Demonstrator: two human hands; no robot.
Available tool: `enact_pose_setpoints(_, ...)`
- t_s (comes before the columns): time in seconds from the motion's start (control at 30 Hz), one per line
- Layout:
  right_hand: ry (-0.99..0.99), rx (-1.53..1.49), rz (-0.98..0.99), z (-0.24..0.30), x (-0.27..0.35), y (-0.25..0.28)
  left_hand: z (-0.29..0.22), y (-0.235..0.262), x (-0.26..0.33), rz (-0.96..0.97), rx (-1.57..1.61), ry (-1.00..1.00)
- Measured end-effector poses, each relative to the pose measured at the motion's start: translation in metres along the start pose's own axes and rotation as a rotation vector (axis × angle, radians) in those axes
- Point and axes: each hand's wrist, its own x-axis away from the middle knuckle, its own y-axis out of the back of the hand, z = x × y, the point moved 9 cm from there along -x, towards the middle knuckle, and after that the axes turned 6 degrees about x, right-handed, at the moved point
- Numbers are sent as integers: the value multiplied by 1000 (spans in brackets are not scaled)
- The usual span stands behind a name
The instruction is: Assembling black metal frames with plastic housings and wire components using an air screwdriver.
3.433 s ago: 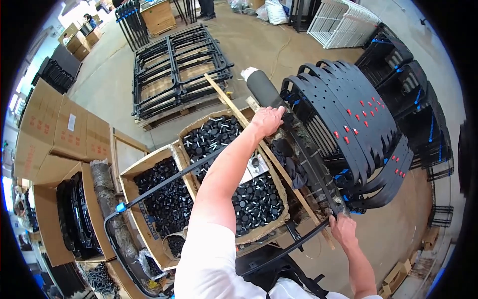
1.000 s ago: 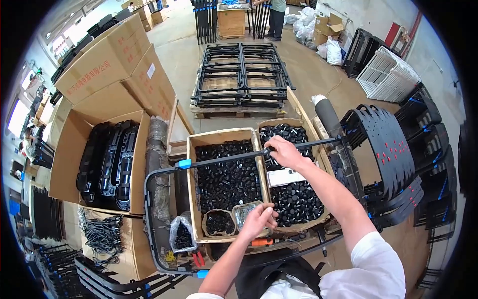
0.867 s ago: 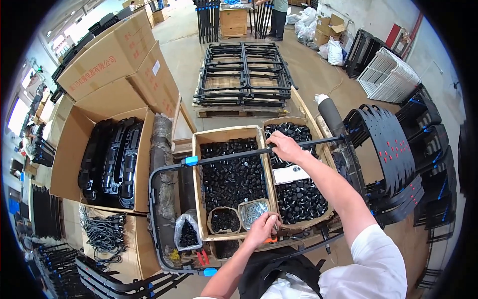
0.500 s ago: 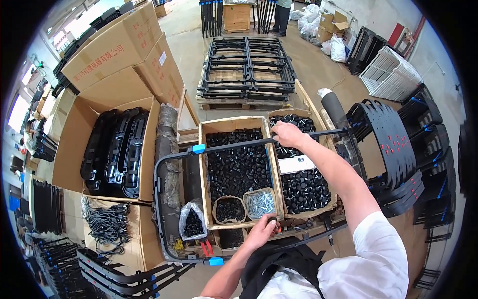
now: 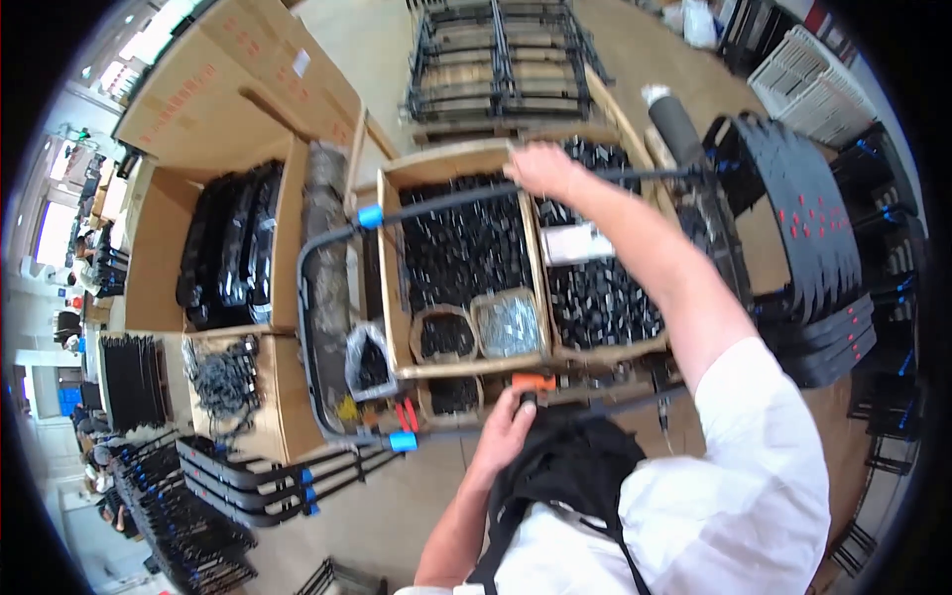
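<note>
A black tubular frame (image 5: pixel 307 297) with blue wraps (image 5: pixel 370 216) lies across wooden bins of small black parts. My right hand (image 5: pixel 543 171) is over the frame's far bar, above the divider between the bins; its fingers are curled, and blur hides what is in them. My left hand (image 5: pixel 508 428) is closed on a small dark part (image 5: pixel 530 398) at the near side, close to my body. Just beyond its fingertips is an orange object (image 5: pixel 534 381). The left bin (image 5: pixel 389 288) also holds a small box of silvery screws (image 5: pixel 508 325).
A white rectangular item (image 5: pixel 577 244) lies in the right bin. A plastic bag of black parts (image 5: pixel 369 362) and red-handled pliers (image 5: pixel 407 415) are near the frame's left end. A large carton (image 5: pixel 149 258) stands left, curved black panels (image 5: pixel 793 213) right, stacked frames (image 5: pixel 501 69) ahead.
The view has shifted, so the bins sit higher. My right hand has moved left along the far bar from the right bin to the divider. My left hand has drawn back toward me.
</note>
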Motion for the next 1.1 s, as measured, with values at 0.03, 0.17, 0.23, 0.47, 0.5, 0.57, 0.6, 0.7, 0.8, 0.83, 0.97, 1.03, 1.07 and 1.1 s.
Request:
enact_pose_setpoints(0.03, 5, -26, -67, -13, -1, -1, 2, -9, 4, -16, 57, 79)
enact_pose_setpoints(0.17, -35, -144, 266, 1, 7, 7, 14, -22, 21, -135, 140, 117)
enact_pose_setpoints(0.23, -57, -174, 273, -15, 8, -3, 6, -30, 23, -137, 102, 115)
enact_pose_setpoints(0.47, -76, 48, 48, -7, 1, -6, 33, -39, 27, -58, 24, 35)
enact_pose_setpoints(0.5, -86, 25, 38, -6, 0, -9, 32, -45, 27, -8, -96, -3)
enact_pose_setpoints(0.57, -81, -19, -12, -7, -1, -19, 22, -51, 28, 51, -282, -25)
enact_pose_setpoints(0.6, -67, -66, -73, -6, -2, -16, 11, -56, 26, 100, -476, -57)
enact_pose_setpoints(0.7, -21, -131, -63, -3, -5, -18, -1, -60, 23, 115, -597, -86)
enact_pose_setpoints(0.8, 25, -156, -93, 0, -4, -15, -7, -62, 24, 177, -604, -187)
enact_pose_setpoints(0.83, 46, -169, -108, 2, -3, -14, -10, -62, 25, 173, -607, -218)
enact_pose_setpoints(0.97, 40, -120, -111, -2, -3, -14, -19, -70, 23, 259, -662, -247)
enact_pose_setpoints(1.03, 41, -106, -88, -3, -2, -14, -22, -70, 21, 283, -670, -240)
enact_pose_setpoints(1.07, 43, -100, -55, 0, -1, -14, -21, -70, 22, 308, -675, -221)
enact_pose_setpoints(1.1, 37, -83, -15, 2, -1, -14, -24, -68, 23, 306, -648, -225)
